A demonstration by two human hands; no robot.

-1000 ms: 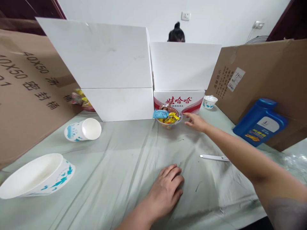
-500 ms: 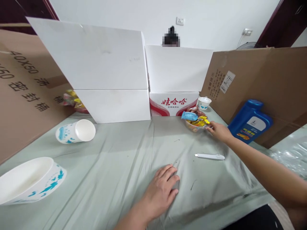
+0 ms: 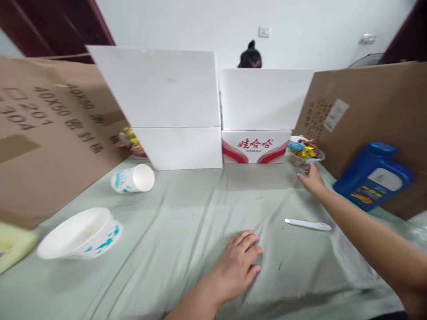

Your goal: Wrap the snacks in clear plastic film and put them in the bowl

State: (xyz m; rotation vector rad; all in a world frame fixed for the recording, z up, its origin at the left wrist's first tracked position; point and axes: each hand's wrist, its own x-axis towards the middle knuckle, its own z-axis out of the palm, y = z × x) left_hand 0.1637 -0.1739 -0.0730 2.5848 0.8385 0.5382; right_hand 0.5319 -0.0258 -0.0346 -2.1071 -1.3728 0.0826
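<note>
A small clear bowl [image 3: 320, 158] of wrapped sweets [image 3: 307, 152] stands at the far right, beside the white box with red lettering. My right hand [image 3: 312, 178] is just in front of it, fingers apart with nothing in them. My left hand [image 3: 242, 259] lies flat on the cloth near the front, fingers spread, holding nothing. Between the hands, nearer the right forearm, is a white slim-handled tool [image 3: 308, 224], possibly a cutter. A blue bottle [image 3: 373, 175] leans against the cardboard to the right of my right hand.
White box panels [image 3: 176, 146] and the lettered box [image 3: 256, 146] form a barrier across the back. Brown cardboard [image 3: 63, 129] walls both sides. At left are a paper cup [image 3: 125, 180] on its side, a paper bowl [image 3: 96, 242] and a yellow object [image 3: 15, 244]. A person's head [image 3: 251, 57] shows behind.
The bowl of sweets has moved back and right, beside the lettered box, and my right hand has let go of it. My left hand stays on the cloth. The view has swung left.
</note>
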